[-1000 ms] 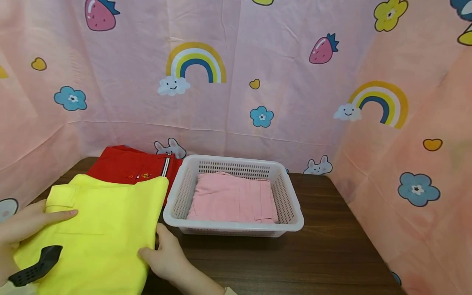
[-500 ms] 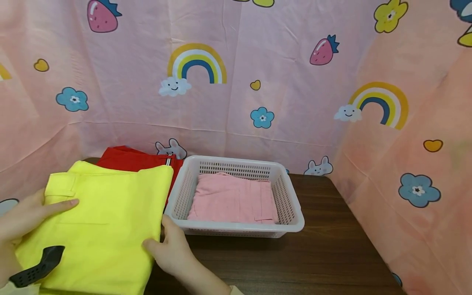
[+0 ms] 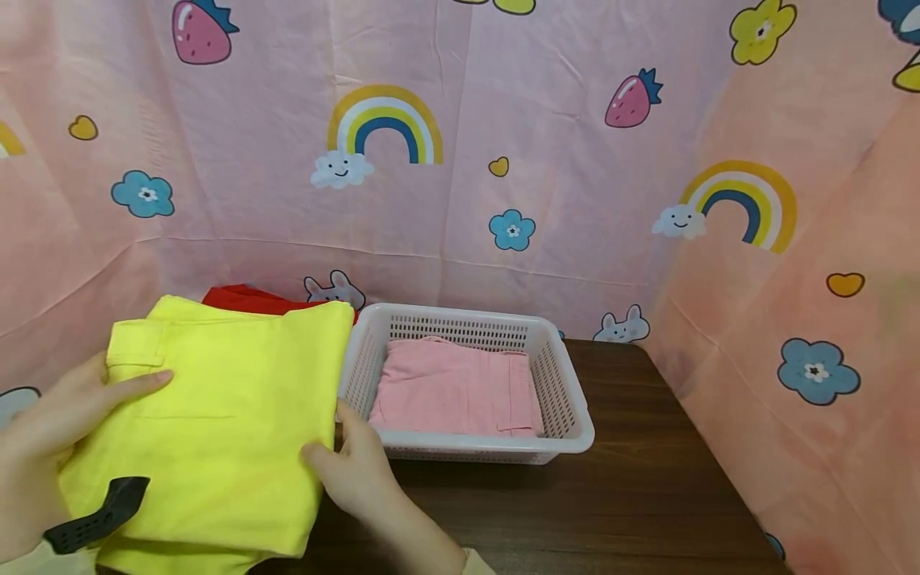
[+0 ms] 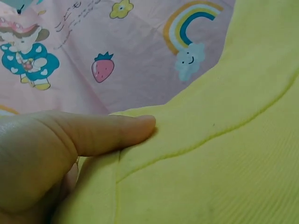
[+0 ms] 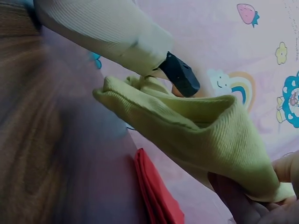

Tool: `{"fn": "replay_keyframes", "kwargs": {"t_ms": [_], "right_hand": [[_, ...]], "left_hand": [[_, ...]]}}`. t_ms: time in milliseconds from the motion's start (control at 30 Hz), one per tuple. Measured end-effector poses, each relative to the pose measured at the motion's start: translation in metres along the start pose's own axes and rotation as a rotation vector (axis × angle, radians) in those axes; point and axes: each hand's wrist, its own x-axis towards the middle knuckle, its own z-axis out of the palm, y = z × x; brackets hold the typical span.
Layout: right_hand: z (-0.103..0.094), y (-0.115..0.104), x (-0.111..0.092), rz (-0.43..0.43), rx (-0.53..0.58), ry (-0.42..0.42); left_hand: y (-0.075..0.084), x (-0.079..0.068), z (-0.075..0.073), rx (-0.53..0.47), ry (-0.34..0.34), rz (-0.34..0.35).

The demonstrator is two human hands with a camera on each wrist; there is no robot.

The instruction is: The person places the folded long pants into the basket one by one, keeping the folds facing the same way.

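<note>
A folded yellow garment point(image 3: 230, 447) hangs above the left of the table in the head view, its exact kind unclear. My left hand point(image 3: 68, 423) grips its left edge, thumb lying on top; the other fingers are hidden underneath. On the opposite edge my right hand point(image 3: 359, 467) pinches the cloth between thumb and fingers. The right wrist view shows the layers of the yellow garment point(image 5: 210, 135) gaping at the folded end. To its right stands a white plastic basket point(image 3: 489, 444) holding a folded pink garment point(image 3: 460, 387).
Behind the yellow cloth, a folded red garment point(image 3: 251, 300) lies on the dark wooden table point(image 3: 618, 495), mostly covered from view. A pink printed curtain point(image 3: 575, 160) closes off the back and sides. A black strap point(image 3: 101, 515) sits on the left wrist.
Both hands have lifted the yellow garment and carried it up and to the right, closer to the basket. It now hides more of the red garment. The basket has stayed in place.
</note>
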Motion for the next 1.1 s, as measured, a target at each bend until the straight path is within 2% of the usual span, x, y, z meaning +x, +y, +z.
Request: {"fn": "replay_keyframes", "kwargs": {"t_ms": [333, 667, 767, 900, 1100], "right_hand": [[-0.019, -0.007, 0.006, -0.043, 0.017, 0.055], [-0.035, -0.014, 0.012, -0.033, 0.04, 0.108], [-0.039, -0.016, 0.014, -0.026, 0.044, 0.135], [-0.046, -0.017, 0.016, -0.003, 0.041, 0.173], [-0.056, -0.02, 0.017, 0.006, 0.038, 0.191]], "left_hand": [[0.013, 0.005, 0.015, 0.0, 0.004, 0.049], [0.021, 0.009, 0.028, -0.225, -0.056, 0.175], [0.023, 0.009, 0.031, -0.264, -0.087, 0.168], [0.027, 0.009, 0.036, -0.269, -0.114, 0.156], [0.031, 0.01, 0.045, -0.336, -0.126, 0.189]]}}
